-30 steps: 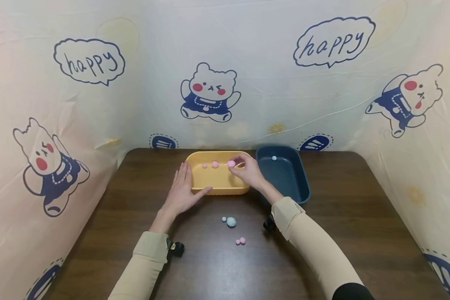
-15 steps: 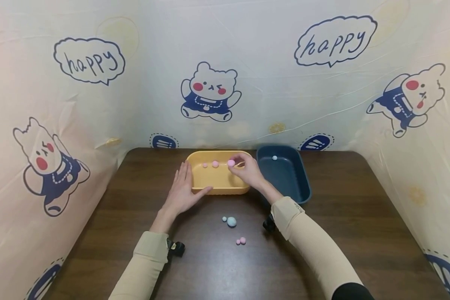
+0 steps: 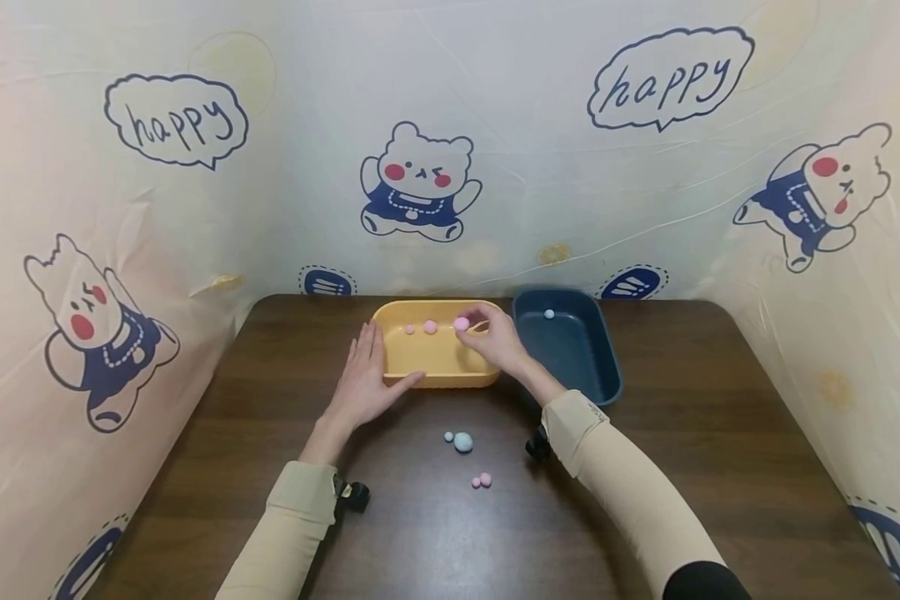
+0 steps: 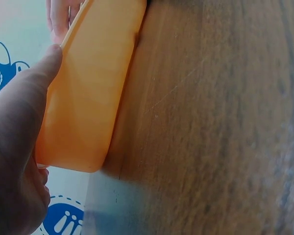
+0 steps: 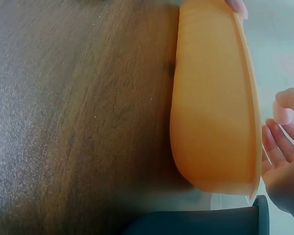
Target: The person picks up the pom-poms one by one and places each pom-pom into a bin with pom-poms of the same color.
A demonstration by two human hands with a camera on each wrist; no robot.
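Note:
My left hand (image 3: 362, 379) lies against the left end of the yellow tray (image 3: 442, 381), fingers straight along its side and thumb on the front rim. In the left wrist view the thumb (image 4: 50, 61) touches the tray's edge. Over the tray's right part, my right hand (image 3: 493, 340) pinches a pink ball (image 3: 461, 324) between thumb and fingertips. That pink ball (image 5: 282, 113) is partly hidden by the thumb in the right wrist view. Inside the tray sit a larger pink ball (image 3: 431, 327) and a smaller pink ball (image 3: 409, 330).
A dark blue tray (image 3: 607, 358) stands right of the yellow one, with a small light blue ball (image 3: 549, 314) in it. Nearer on the brown table (image 3: 270, 417) lie a big blue ball (image 3: 462, 442), a tiny blue ball (image 3: 448, 437) and two pink balls (image 3: 485, 480).

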